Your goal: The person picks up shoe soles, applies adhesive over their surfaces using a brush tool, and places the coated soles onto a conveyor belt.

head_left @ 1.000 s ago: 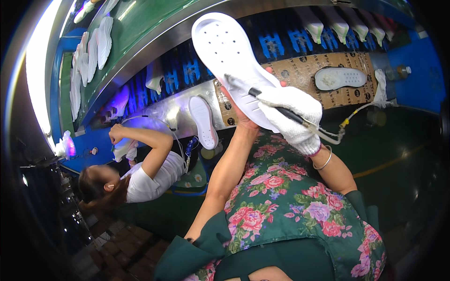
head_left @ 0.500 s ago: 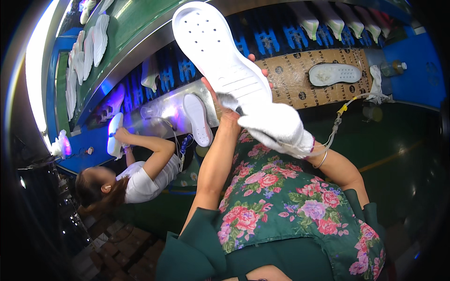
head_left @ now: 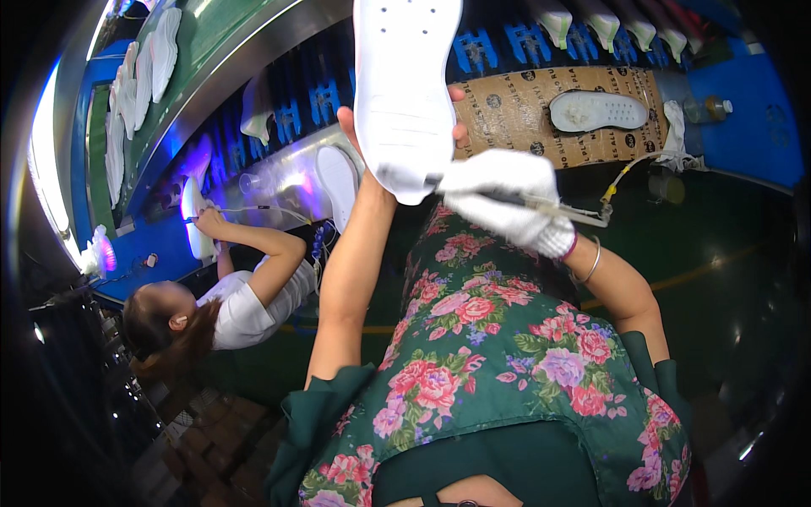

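Observation:
A white shoe sole [head_left: 404, 101] is held up in front of me, its tread with small holes and cross grooves facing me. My left hand [head_left: 349, 127] grips it from behind; the thumb shows at one edge and fingertips at the other. My right hand [head_left: 507, 194], in a white glove, is closed around a thin-handled brush. Its blurred grey bristles [head_left: 405, 175] lie over the sole's near end. A clear tube [head_left: 583, 215] runs from beside the glove toward the bench.
Another sole [head_left: 600, 111] lies on brown cardboard [head_left: 507, 110] at the right, near a bottle [head_left: 708, 109]. A white sole [head_left: 336, 182] leans at the left bench. Blue racks [head_left: 528, 44] line the back. At left, a co-worker [head_left: 245, 304] handles a white shoe [head_left: 196, 220].
The sole has turned more upright and come nearer, its far end now past the top edge. The brush has moved along with the sole's near end.

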`<state>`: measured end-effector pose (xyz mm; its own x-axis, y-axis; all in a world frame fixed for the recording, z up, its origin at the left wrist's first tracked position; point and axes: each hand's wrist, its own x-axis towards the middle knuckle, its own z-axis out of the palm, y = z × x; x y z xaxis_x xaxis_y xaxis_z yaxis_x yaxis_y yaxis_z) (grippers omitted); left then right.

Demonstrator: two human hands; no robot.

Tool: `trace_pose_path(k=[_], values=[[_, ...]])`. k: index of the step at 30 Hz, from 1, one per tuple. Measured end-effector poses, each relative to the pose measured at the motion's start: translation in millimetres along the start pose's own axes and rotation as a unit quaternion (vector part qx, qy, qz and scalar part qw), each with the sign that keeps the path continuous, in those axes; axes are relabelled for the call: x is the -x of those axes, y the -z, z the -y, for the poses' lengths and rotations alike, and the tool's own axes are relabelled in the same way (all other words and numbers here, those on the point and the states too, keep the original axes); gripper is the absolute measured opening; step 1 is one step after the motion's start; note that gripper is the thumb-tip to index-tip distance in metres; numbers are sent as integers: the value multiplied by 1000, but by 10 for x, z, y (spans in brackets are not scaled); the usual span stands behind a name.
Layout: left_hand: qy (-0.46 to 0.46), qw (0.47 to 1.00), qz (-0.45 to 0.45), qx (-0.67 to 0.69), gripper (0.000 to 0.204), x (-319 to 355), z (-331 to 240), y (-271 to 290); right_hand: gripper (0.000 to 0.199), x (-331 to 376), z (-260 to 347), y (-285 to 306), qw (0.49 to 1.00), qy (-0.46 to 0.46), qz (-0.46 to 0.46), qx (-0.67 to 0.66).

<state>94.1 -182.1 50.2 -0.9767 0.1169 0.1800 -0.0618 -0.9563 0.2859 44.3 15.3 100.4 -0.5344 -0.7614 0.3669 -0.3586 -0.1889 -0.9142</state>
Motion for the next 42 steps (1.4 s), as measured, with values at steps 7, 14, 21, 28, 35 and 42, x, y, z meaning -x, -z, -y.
trace_pose_path(k=[7,14,21,28,35,42], values=[[30,997,60,-27,116,-147,-105,-27,20,121,125,-112,996,14,68,-58],[96,993,-73,9,96,-23,-196,-17,26,-4,138,-8,987,119,-2,106],[147,989,3,21,89,-177,-247,-130,29,186,145,-170,989,99,91,58],[164,982,-66,-66,87,-190,-332,-116,31,63,78,-66,971,150,51,179],[135,989,-63,-25,89,-113,-417,-42,17,-75,76,-110,999,-42,-23,8],[49,985,-166,-4,81,9,-234,-192,18,-47,151,-4,968,-190,-72,-144]])
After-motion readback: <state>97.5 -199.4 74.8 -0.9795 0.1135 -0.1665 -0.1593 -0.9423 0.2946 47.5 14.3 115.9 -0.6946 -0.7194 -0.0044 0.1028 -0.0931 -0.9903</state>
